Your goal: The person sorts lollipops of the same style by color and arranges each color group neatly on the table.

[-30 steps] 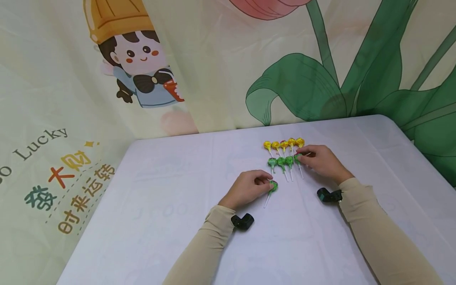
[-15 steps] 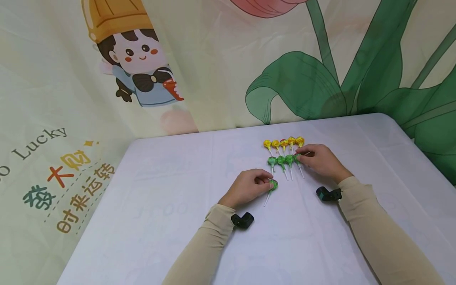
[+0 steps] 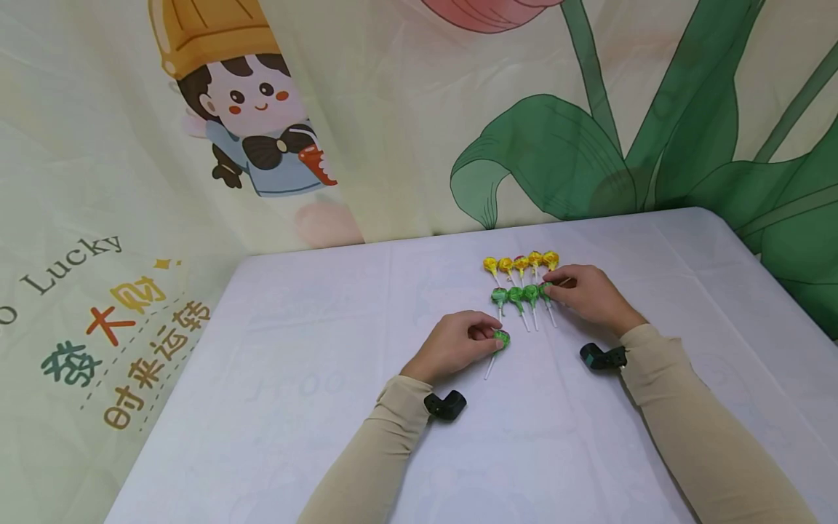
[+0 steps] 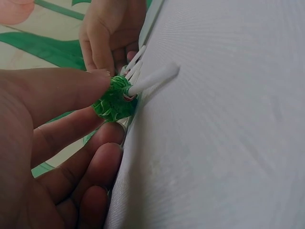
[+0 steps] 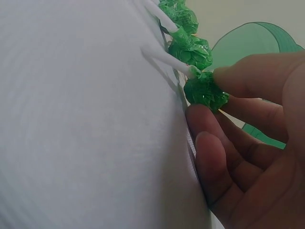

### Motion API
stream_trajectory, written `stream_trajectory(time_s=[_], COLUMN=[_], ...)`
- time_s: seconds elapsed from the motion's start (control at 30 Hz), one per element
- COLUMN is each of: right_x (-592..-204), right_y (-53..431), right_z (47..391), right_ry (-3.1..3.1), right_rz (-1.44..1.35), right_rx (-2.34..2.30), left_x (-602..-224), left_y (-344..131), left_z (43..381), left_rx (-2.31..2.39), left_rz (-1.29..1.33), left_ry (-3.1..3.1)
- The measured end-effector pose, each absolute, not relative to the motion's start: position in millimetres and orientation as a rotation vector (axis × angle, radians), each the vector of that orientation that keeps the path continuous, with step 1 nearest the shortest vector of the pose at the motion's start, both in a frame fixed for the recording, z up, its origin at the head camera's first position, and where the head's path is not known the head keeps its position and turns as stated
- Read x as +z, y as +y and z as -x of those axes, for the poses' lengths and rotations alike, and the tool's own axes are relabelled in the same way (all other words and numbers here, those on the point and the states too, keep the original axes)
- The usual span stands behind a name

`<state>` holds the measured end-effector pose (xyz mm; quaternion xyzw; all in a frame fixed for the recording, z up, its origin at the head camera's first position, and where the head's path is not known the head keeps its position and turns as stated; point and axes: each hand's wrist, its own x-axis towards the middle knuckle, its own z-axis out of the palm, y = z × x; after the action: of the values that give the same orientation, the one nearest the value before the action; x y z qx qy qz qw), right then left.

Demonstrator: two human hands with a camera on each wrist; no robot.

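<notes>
Between thumb and fingers, my left hand (image 3: pixel 452 343) pinches the wrapped head of a green lollipop (image 3: pixel 502 339), its white stick slanting toward me. In the left wrist view that lollipop (image 4: pixel 114 101) is close to the tabletop. My right hand (image 3: pixel 594 297) pinches another green lollipop (image 5: pixel 205 90) at the right end of a green row, its head partly hidden by the fingers in the head view. Beside it in the row lie three more green lollipops (image 3: pixel 516 295), sticks toward me. Behind them is a row of several yellow lollipops (image 3: pixel 521 264).
A white cloth covers the table (image 3: pixel 314 349), whose far edge meets a printed curtain (image 3: pixel 393 145) with a cartoon figure and large green leaves. Each wrist, in a beige sleeve (image 3: pixel 694 407), carries a small black camera (image 3: pixel 446 406).
</notes>
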<state>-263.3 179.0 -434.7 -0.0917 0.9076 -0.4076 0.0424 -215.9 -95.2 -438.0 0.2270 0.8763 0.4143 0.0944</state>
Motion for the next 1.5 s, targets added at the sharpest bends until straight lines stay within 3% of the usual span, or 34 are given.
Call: stream_trajectory(time_s=[1.5], right_x=[-437.3], right_y=[178.7], right_z=[259.4], right_ry=[2.825], right_rz=[0.227], right_rx=[-1.248], left_x=[-436.9], left_y=[-97.6], left_z=[212.7], left_rx=[1.213], left_rz=[-0.656], left_ry=[2.612])
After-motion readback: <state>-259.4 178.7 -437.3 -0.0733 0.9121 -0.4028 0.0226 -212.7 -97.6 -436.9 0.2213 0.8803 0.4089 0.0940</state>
